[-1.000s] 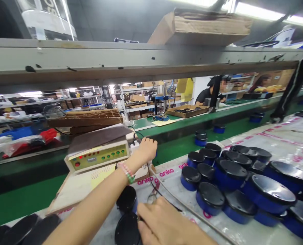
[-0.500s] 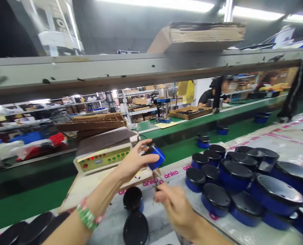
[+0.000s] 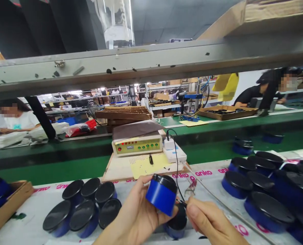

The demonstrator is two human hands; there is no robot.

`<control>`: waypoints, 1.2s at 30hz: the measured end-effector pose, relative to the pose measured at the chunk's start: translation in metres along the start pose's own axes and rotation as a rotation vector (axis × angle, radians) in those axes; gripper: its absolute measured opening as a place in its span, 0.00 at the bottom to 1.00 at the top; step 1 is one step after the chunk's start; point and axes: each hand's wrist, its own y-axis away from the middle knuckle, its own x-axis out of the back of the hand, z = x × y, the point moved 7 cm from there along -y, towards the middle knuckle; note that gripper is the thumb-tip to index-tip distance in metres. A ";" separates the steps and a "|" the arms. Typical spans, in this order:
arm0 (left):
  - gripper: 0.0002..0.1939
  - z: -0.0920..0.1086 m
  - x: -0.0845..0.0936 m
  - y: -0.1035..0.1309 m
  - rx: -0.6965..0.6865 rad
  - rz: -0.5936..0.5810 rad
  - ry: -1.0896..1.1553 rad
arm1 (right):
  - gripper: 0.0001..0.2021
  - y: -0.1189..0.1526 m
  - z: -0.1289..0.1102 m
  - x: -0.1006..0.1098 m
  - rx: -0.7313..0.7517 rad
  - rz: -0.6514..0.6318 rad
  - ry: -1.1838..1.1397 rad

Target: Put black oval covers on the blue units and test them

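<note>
Left hand [image 3: 133, 217] grips a small blue cylindrical unit with a black cap [image 3: 162, 195] above the near edge of the tabletop [image 3: 33, 228], tilted toward the right hand [image 3: 210, 223], which pinches a thin black cable's plug [image 3: 182, 203] at the unit's base — apparently for connection. Left of them, a cluster of like units [image 3: 85, 207]; right, a larger pile [image 3: 269, 190]. At the near-left corner, a cardboard box [image 3: 8, 204] holds blue pieces. Beyond — a cream tester box with indicator lights [image 3: 137, 145].

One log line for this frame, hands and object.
left hand: holds blue speaker | right hand: pinches black cable plug at speaker | tester box: behind
</note>
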 end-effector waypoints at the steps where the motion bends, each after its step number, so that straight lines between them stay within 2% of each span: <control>1: 0.23 -0.002 -0.002 0.000 0.028 -0.020 0.037 | 0.24 0.000 0.001 -0.001 -0.006 -0.016 0.000; 3: 0.25 -0.005 -0.005 0.003 0.052 -0.028 0.044 | 0.24 0.002 0.002 -0.002 -0.003 -0.029 0.022; 9: 0.19 -0.006 -0.004 0.006 0.035 -0.008 -0.070 | 0.23 0.006 0.000 0.006 0.059 0.040 0.140; 15: 0.25 -0.010 -0.004 -0.001 0.084 -0.066 -0.120 | 0.21 0.006 -0.010 0.011 0.140 0.047 0.185; 19: 0.29 -0.010 -0.001 0.000 0.073 -0.057 -0.167 | 0.20 0.006 -0.014 0.014 0.173 0.084 0.252; 22: 0.32 -0.006 0.003 0.003 0.010 -0.010 -0.273 | 0.18 0.005 -0.014 0.014 0.175 0.087 0.330; 25: 0.29 0.002 0.003 0.007 -0.119 0.024 -0.432 | 0.16 0.007 -0.012 0.013 0.189 0.108 0.398; 30: 0.26 0.012 -0.010 0.015 -0.324 -0.042 -0.660 | 0.14 0.013 -0.004 0.010 0.221 0.112 0.395; 34: 0.32 0.017 -0.011 0.020 -0.368 -0.011 -0.834 | 0.11 0.013 0.005 0.013 0.195 0.129 0.412; 36: 0.35 0.025 -0.012 0.022 -0.460 0.047 -1.021 | 0.11 0.010 0.008 0.018 0.173 0.147 0.429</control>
